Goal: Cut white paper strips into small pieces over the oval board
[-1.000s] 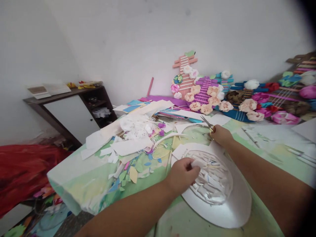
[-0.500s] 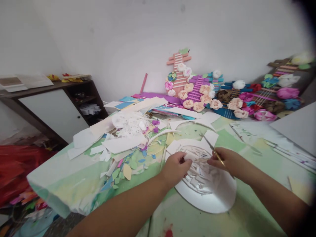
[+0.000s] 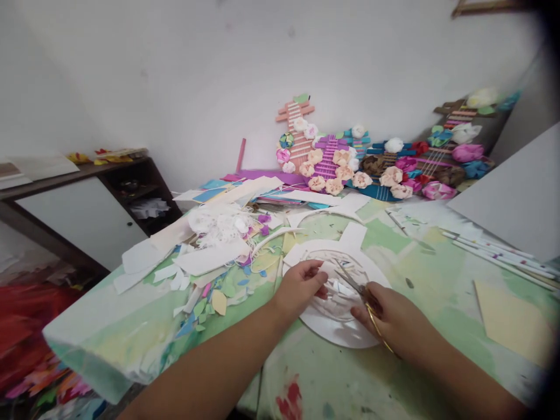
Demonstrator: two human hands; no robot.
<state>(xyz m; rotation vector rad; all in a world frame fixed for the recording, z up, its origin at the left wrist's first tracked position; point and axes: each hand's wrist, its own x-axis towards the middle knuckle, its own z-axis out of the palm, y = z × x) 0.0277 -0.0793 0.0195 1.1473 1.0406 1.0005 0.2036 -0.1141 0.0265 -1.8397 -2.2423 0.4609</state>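
A: Right hand?

B: Right hand [image 3: 391,318] is wrapped on the gold handles of the scissors [image 3: 355,284]. Blades point far and left, over the white board [image 3: 332,334], tips just beside the fingers of the left hand [image 3: 301,289].

A: Left hand state?

B: Narrow. Fingers curled in, thumb near the fingertips, over the left part of the board. White on white there, so can't tell if it's gripping a scrap.

A: Board position?

B: Flat on the tabletop [image 3: 359,382], near side, under both hands. Rounded, with a white tab [image 3: 353,235] at its far edge. White scraps [image 3: 340,287] lie inside an oval outline on it.

A: Around it?

B: Left: paper leaf shapes [image 3: 219,303], with a white string heap [image 3: 221,224] farther off. Right: cream sheet [image 3: 507,321], and white rods [image 3: 494,252] beyond.

A: Labels, text?

B: Coloured marks on the rods, too small to read.
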